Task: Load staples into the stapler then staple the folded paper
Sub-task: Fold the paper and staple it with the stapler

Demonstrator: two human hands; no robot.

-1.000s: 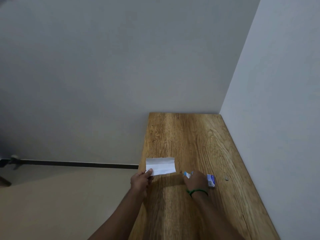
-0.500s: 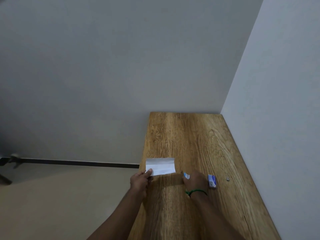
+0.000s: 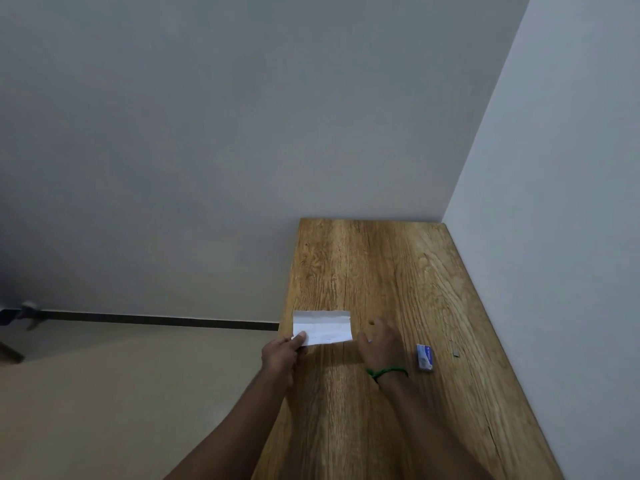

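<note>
While the left hand [image 3: 282,355] pinches the lower-left corner of the folded paper [image 3: 322,327], long axis left-right at centre frame on the bench [image 3: 374,271], the nearer right hand [image 3: 379,344], curled just right of it, may hide a stapler; staple box [image 3: 425,357] further right.

The left hand [image 3: 281,355] pinches the folded paper [image 3: 322,327] at the table's [image 3: 381,265] left edge — the right hand [image 3: 380,344] just beside it, a staple box [image 3: 425,357] nearer the right edge.
</note>
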